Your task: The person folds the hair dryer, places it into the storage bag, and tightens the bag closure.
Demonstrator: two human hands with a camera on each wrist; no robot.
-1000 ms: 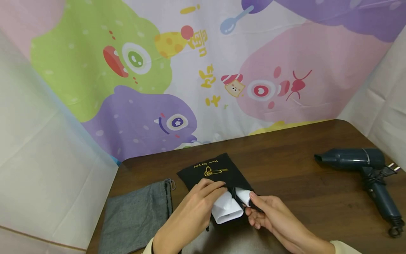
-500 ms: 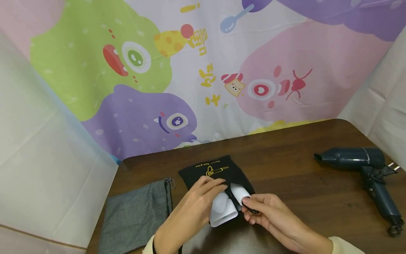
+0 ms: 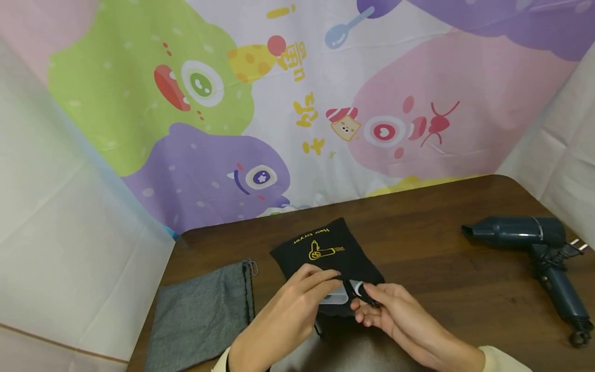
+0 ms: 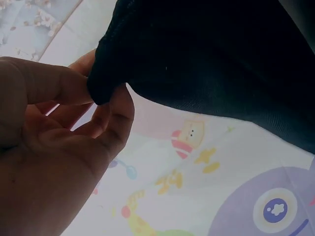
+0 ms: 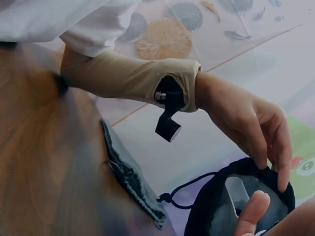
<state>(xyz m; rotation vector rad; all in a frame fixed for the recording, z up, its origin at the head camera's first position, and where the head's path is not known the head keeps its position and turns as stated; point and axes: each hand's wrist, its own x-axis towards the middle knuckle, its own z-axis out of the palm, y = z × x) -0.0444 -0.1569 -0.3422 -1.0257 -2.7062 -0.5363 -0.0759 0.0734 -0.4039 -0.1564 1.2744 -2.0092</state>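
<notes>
A black drawstring bag (image 3: 358, 253) with a yellow dryer print is tilted up over the near side of the table. A white hair dryer sits mostly inside it; its flat nozzle (image 3: 335, 296) and handle end (image 3: 357, 287) show at the mouth. My left hand (image 3: 293, 310) pinches the bag's rim between thumb and fingers, clear in the left wrist view. With thumb and fingers, my right hand (image 3: 402, 315) holds the dryer's dark handle end at the opening; the fingers partly hide this grip. The right wrist view shows the right thumb (image 5: 253, 211) over the bag's opening.
A grey cloth pouch (image 3: 200, 315) lies flat at the left of the wooden table (image 3: 427, 248). Towards the right edge rests a dark hair dryer (image 3: 525, 232) with its cord wrapped at the handle. A cartoon-print curtain (image 3: 316, 175) hangs behind the table.
The white nozzle and handle end have sunk deeper into the bag. The bag's printed far end has shifted slightly right and away, and both hands keep their holds.
</notes>
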